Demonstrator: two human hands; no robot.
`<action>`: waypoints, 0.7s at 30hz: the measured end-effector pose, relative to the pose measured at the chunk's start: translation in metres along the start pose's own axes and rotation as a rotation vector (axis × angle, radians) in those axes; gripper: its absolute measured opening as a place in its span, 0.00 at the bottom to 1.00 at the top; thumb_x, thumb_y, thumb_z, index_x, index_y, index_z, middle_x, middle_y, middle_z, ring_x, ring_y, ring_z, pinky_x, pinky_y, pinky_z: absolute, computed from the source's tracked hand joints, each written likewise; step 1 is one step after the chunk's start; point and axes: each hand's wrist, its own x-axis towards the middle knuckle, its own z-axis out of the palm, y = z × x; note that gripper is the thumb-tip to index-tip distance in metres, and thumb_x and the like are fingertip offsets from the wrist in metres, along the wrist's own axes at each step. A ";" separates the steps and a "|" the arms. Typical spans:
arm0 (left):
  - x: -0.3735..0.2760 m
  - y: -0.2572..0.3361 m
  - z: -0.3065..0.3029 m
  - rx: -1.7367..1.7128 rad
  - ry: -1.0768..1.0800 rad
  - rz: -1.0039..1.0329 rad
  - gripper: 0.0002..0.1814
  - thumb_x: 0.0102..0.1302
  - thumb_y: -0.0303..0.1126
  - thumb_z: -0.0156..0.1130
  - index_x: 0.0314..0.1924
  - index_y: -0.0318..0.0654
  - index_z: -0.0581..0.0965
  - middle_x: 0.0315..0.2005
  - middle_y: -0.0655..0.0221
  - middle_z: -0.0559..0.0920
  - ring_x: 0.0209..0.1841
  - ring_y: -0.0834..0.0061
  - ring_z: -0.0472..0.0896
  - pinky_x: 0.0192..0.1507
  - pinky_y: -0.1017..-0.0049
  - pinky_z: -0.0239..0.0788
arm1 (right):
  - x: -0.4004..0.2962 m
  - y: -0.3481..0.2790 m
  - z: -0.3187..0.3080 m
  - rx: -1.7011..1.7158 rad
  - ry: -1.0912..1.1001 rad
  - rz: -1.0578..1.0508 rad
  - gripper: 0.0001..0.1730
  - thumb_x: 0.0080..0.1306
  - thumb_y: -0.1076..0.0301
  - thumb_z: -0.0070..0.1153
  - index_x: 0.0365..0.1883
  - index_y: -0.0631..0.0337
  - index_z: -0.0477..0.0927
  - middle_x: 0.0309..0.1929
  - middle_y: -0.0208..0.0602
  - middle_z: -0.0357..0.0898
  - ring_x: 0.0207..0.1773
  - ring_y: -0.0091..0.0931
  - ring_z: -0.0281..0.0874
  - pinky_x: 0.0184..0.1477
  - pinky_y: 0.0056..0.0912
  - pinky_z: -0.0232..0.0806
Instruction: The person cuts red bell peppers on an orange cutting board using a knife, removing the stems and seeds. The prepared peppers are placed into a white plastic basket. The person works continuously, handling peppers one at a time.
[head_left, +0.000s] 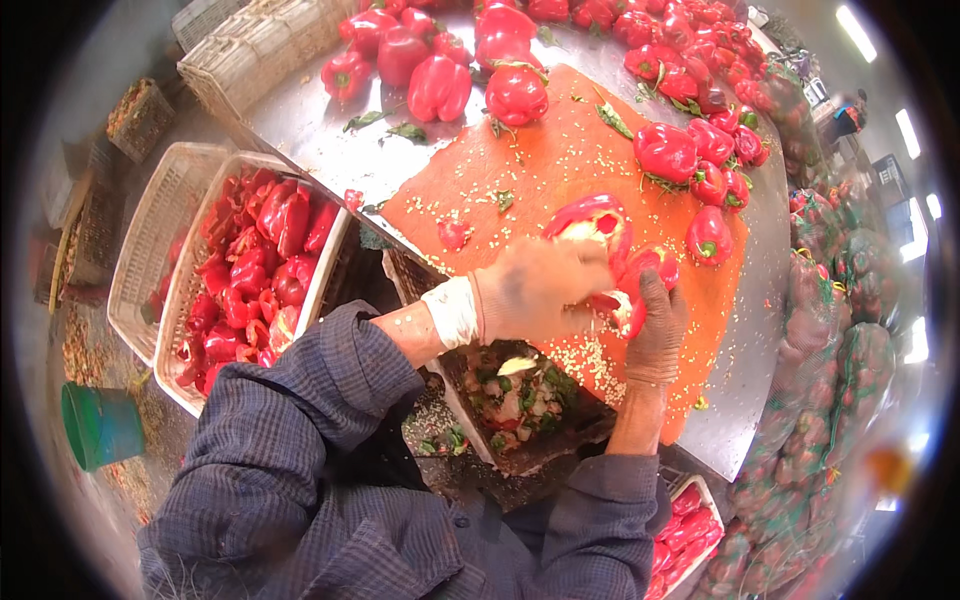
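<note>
Over the orange cutting mat (480, 180), my right hand (656, 330), in a stained glove, grips a cut-open red bell pepper (634, 259) from its right side. The thumb lies across the flesh, and the pale inside shows. My left hand (544, 289), gloved with a white wrap (452, 311) at the wrist, is at the pepper's left side with bent, blurred fingers. Whether those fingers hold anything is hidden. Loose pale seeds (589, 364) are scattered on the mat below the hands. A small red pepper piece (453, 234) sits to their left.
Whole red peppers (439, 86) cover the metal table's (300, 120) far side. At left stands a white crate (176, 337) of cut peppers. A scrap-filled bin (510, 397) sits below the mat's near edge. Filled mesh sacks (810, 375) line the right. A green bucket (101, 427) stands on the floor.
</note>
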 end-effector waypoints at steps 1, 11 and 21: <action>0.002 -0.001 -0.005 0.011 0.109 -0.049 0.20 0.52 0.40 0.68 0.44 0.43 0.77 0.42 0.66 0.78 0.44 0.61 0.80 0.39 0.65 0.74 | -0.002 -0.004 0.002 -0.053 -0.019 0.000 0.21 0.66 0.63 0.58 0.54 0.67 0.74 0.44 0.31 0.77 0.41 0.21 0.75 0.42 0.25 0.70; 0.009 -0.023 0.014 0.519 -0.028 -0.198 0.29 0.50 0.41 0.68 0.52 0.43 0.72 0.45 0.64 0.78 0.44 0.60 0.80 0.37 0.61 0.75 | 0.020 -0.036 0.004 -0.261 -0.187 0.070 0.31 0.65 0.56 0.61 0.58 0.70 0.72 0.46 0.33 0.79 0.47 0.21 0.74 0.44 0.28 0.70; 0.018 -0.038 0.000 0.107 0.004 -0.635 0.23 0.59 0.53 0.55 0.34 0.39 0.81 0.26 0.51 0.82 0.33 0.50 0.82 0.37 0.59 0.74 | 0.025 0.032 0.030 -0.337 -0.167 -0.108 0.42 0.64 0.48 0.62 0.65 0.71 0.64 0.55 0.46 0.75 0.52 0.26 0.74 0.51 0.31 0.69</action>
